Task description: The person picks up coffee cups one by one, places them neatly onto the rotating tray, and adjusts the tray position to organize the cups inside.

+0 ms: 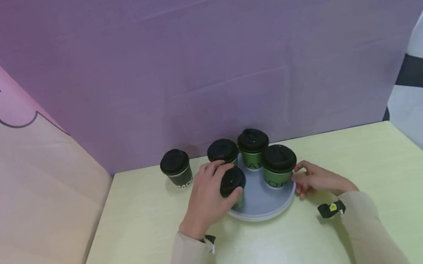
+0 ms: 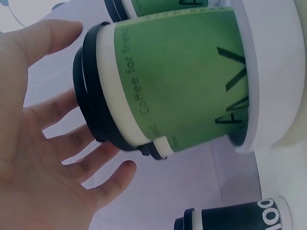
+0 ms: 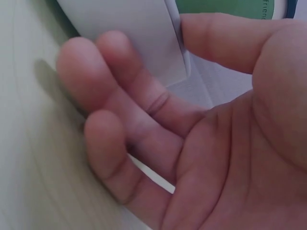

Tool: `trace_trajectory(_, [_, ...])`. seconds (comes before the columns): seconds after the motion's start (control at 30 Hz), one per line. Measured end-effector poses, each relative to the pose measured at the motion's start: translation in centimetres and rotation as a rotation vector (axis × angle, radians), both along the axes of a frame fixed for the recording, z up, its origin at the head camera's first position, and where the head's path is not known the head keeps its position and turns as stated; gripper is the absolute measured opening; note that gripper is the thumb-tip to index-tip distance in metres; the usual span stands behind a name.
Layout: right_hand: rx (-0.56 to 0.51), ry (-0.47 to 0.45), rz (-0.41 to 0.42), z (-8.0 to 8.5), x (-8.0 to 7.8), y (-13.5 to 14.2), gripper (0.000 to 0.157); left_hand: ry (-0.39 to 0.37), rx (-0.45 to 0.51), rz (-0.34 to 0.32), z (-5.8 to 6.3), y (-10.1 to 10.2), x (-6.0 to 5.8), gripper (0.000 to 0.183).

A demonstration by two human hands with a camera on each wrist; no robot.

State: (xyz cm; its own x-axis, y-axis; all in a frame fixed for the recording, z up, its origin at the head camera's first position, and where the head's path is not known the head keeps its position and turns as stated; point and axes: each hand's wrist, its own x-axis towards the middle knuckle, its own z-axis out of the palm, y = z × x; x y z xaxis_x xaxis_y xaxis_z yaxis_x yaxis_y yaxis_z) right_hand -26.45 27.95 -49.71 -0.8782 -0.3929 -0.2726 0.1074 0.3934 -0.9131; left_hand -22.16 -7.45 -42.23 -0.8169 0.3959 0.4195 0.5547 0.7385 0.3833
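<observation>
A paper coffee cup (image 1: 234, 182) with a green sleeve and black lid stands at the left of a round white tray (image 1: 264, 205). My left hand (image 1: 208, 196) reaches over it; in the left wrist view the spread fingers and thumb lie about the black lid (image 2: 91, 86) without closing on it. At the tray's right edge my right hand (image 1: 321, 178) holds the rim. The right wrist view has the thumb at the upper edge and the curled fingers against the side wall (image 3: 129, 28). Beside that hand stands another green cup (image 1: 279, 167).
Two more lidded cups, one green (image 1: 254, 148) and one behind my left hand (image 1: 222, 150), stand at the tray's back. A dark cup (image 1: 177, 168) is on the pale table (image 1: 141, 238) to the left. A purple cloth (image 1: 200, 68) hangs behind.
</observation>
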Motion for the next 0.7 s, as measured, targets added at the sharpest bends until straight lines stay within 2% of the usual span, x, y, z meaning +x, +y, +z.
trace_trajectory(0.17, [-0.01,-0.006,0.033,0.1,0.0,0.1,0.043,0.05,0.087,0.031,0.1,-0.9,-0.4,0.042])
trace_trajectory(0.3, [-0.015,-0.007,0.045,0.1,0.0,0.1,0.042,0.101,0.142,0.101,0.0,-1.8,-1.1,0.032])
trace_trajectory(0.5, [0.002,-0.003,0.039,0.1,0.0,0.1,0.041,0.108,0.227,0.229,-0.8,-3.4,-2.1,0.026])
trace_trajectory(0.7, [0.015,-0.001,0.037,0.0,-0.1,0.0,0.042,0.115,0.285,0.299,-1.7,-4.8,-3.0,0.026])
